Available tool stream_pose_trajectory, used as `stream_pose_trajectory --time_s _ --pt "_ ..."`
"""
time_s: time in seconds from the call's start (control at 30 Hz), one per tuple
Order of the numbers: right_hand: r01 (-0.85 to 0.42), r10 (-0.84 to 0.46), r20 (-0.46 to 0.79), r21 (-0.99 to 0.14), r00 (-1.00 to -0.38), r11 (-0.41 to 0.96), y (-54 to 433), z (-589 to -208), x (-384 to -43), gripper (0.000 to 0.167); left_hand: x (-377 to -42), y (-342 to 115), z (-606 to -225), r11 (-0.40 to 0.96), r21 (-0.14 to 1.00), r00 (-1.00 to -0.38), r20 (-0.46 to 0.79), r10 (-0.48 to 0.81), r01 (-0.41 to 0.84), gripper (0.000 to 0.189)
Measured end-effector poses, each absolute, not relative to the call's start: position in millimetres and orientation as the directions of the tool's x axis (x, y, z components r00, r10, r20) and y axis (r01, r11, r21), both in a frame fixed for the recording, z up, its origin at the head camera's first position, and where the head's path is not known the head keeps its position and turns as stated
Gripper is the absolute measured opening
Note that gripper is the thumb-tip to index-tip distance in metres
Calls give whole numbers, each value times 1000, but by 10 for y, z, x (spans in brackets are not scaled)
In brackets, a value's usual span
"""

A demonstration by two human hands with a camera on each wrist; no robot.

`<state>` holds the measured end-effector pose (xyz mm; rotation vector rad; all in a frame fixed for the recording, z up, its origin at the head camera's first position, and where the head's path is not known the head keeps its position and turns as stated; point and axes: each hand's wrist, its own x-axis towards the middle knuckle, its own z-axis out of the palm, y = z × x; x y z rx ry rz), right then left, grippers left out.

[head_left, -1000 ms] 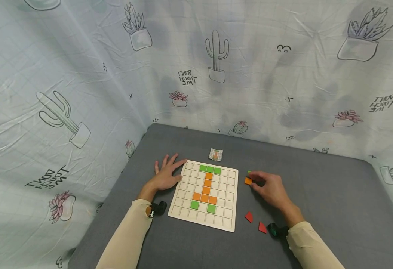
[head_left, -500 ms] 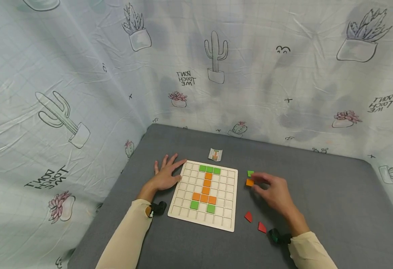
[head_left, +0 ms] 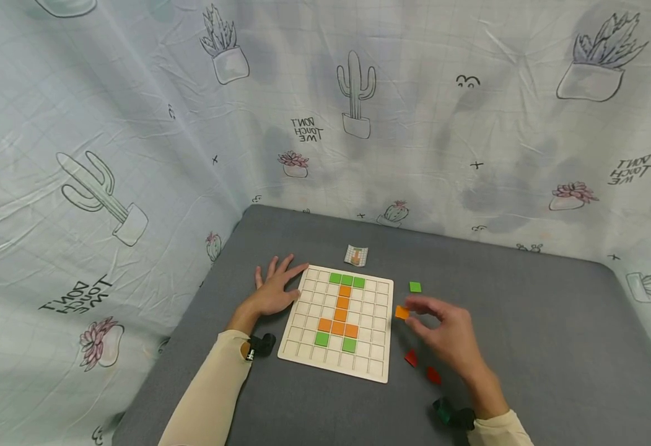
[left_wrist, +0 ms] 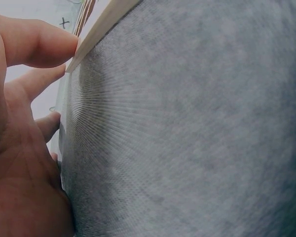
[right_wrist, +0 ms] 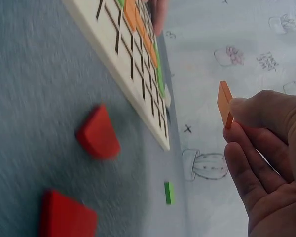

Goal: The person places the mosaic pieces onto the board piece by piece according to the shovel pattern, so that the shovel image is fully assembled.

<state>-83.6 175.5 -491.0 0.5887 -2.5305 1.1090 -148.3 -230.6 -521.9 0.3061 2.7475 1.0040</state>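
My right hand (head_left: 445,331) pinches an orange square tile (head_left: 402,312) between thumb and fingers, just off the right edge of the wooden grid board (head_left: 378,353). In the right wrist view the orange tile (right_wrist: 225,105) is held up at the fingertips. My left hand (head_left: 274,292) lies with spread fingers at the board's upper left corner, thumb and index finger touching its edge; in the left wrist view the thumb (left_wrist: 44,44) meets the board's side (left_wrist: 101,32). Orange tiles (head_left: 340,314) form a column and a row on the board, with green tiles (head_left: 347,280) above and below.
A loose green tile (head_left: 415,287) lies right of the board. Two red wedge-shaped pieces (head_left: 411,358) lie nearer, under the right forearm's side. A small pattern card (head_left: 356,256) rests beyond the board on the grey table (head_left: 526,322). Printed cloth (head_left: 414,155) hangs behind.
My right hand has lifted the orange tile from beside the green one and brought it left and nearer, toward the board. The green tile now shows fully. The left hand stays put.
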Motion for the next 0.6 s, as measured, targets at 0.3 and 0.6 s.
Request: stream_pose_trajectory --time_s 0.3,0.6 --pt "-486 -238 438 -641 -867 594 1587 -4948 -682 38 -1494 -2321 -5269 712 687 -956 -87 280 146 69" --pt "-458 -227 404 -687 -886 564 1444 -5009 -563 42 -1499 -2330 -5238 737 663 -954 -115 277 134 68"
